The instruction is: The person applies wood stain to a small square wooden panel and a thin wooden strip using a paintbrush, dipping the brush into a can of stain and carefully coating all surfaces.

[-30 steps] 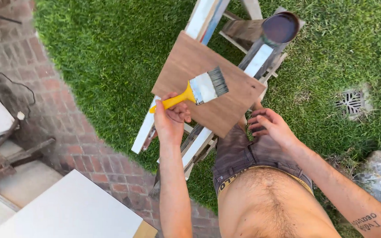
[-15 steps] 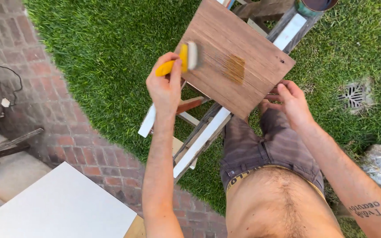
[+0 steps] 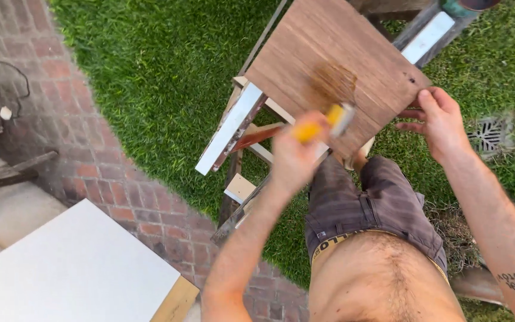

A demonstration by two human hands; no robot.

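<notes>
Left hand (image 3: 293, 158), blurred, is closed around the yellow handle of a paintbrush (image 3: 323, 122) whose bristles touch the wooden board (image 3: 329, 53) beside a darker wet patch (image 3: 334, 82). Right hand (image 3: 439, 122) pinches the board's right corner, thumb on top and fingers curled beneath. That board lies tilted across a wooden trestle (image 3: 239, 128), its near edge just ahead of both hands. Grass (image 3: 150, 53) lies open to the left; brick paving (image 3: 90, 155) and a white panel (image 3: 73, 268) sit well apart.
</notes>
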